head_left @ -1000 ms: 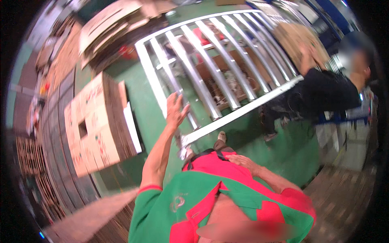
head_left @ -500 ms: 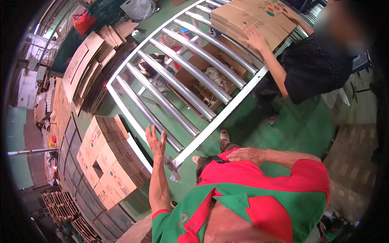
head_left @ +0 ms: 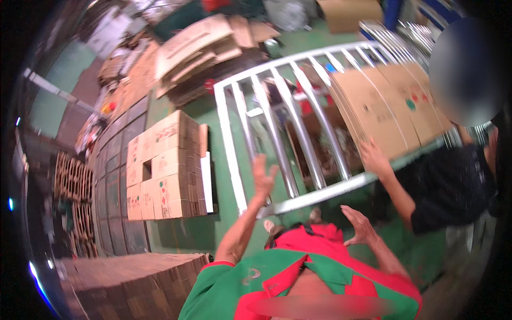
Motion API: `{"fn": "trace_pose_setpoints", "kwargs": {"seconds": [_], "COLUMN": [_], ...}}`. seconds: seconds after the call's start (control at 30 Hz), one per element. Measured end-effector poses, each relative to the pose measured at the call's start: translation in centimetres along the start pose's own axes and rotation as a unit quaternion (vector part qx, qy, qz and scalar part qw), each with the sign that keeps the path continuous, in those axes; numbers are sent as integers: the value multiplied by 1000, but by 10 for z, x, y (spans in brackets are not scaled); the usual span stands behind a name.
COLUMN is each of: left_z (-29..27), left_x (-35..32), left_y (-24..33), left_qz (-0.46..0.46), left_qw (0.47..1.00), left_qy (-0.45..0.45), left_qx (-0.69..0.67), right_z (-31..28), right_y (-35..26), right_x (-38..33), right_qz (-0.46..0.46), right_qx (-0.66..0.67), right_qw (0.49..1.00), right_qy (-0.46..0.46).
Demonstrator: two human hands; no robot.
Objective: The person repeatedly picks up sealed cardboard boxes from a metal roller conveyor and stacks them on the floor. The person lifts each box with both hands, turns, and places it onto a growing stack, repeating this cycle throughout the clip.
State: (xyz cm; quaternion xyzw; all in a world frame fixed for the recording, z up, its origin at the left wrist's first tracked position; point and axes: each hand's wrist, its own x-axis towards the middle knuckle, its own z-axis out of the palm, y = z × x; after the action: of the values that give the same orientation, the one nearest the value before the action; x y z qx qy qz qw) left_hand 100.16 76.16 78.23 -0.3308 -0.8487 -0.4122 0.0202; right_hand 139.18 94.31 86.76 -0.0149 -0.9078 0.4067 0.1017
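My left hand (head_left: 263, 177) is raised with fingers spread, just in front of the near rail of a white metal roller rack (head_left: 277, 128); it holds nothing. My right hand (head_left: 360, 226) hovers open lower down, close to my red and green shirt, empty too. On the rack's right part lies a stack of flat brown cardboard sheets (head_left: 384, 106). A co-worker in a black top stands at the right with a hand (head_left: 375, 158) pressed on the near edge of those sheets.
A pile of flattened printed cartons (head_left: 160, 168) stands on the green floor to my left. More flat cardboard (head_left: 208, 42) lies beyond the rack. Wooden pallets (head_left: 72, 197) sit at far left, and a brown cardboard stack (head_left: 133, 282) at bottom left.
The view has swung toward the rack. The cardboard stack has slid down the rollers closer to me under the co-worker's hand. My left hand stays raised; my right hand has lifted off my waist.
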Motion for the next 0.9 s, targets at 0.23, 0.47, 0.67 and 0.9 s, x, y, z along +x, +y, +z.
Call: {"fn": "trace_pose_setpoints", "kwargs": {"seconds": [0.23,0.47,0.67,0.9], "left_z": [42,53,30,-67], "left_x": [3,17,25,15], "left_y": [100,95,57,24], "left_qz": [-50,-166,-217,-311], "left_qw": [968,920,892,852], "left_qy": [-110,-87,-70,-57], "left_qx": [-220,-344,-390,-419], "right_z": [-18,-39,-73,-128], "right_y": [7,-27,-5,66], "right_x": [56,75,100,133], "right_qz": [60,35,46,115], "right_qx": [19,70,-97,-174], "right_qw": [959,929,910,860], "right_qy": [275,361,401,465]}}
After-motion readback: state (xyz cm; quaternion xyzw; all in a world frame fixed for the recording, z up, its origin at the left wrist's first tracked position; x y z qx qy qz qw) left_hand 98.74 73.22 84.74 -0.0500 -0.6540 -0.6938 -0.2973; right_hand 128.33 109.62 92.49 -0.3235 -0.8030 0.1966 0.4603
